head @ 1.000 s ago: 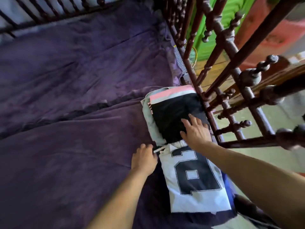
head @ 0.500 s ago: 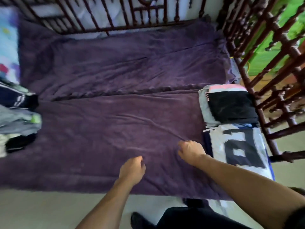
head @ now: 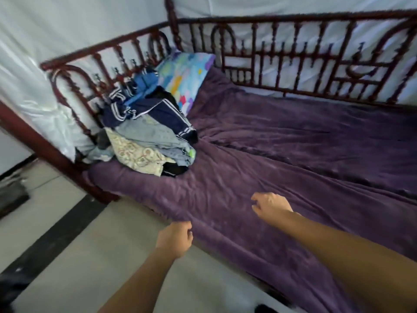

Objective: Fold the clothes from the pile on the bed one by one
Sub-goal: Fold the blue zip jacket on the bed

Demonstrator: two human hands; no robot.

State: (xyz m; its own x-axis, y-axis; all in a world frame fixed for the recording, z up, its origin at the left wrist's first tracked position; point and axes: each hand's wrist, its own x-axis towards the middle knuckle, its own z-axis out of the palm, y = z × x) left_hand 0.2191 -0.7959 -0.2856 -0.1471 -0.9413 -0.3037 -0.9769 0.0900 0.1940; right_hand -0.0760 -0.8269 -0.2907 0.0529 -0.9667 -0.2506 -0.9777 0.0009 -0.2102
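Note:
A pile of unfolded clothes [head: 149,132] lies at the left end of the bed: a navy garment with white stripes on top, pale denim and a cream patterned piece below. The bed is covered by a purple blanket [head: 282,154]. My left hand [head: 174,239] hovers at the bed's near edge, fingers loosely curled, holding nothing. My right hand [head: 269,205] is above the blanket, fingers curled and slightly apart, also empty. Both hands are well short of the pile. The folded stack is out of view.
A dark red wooden railing [head: 293,53] runs along the back and left end of the bed. A colourful pillow [head: 184,74] leans behind the pile. Pale floor with a black stripe [head: 52,242] lies at the lower left.
My view has swung left from the folded stack by the right railing to the pile. Both hands left the folded clothes and moved left across the blanket, empty.

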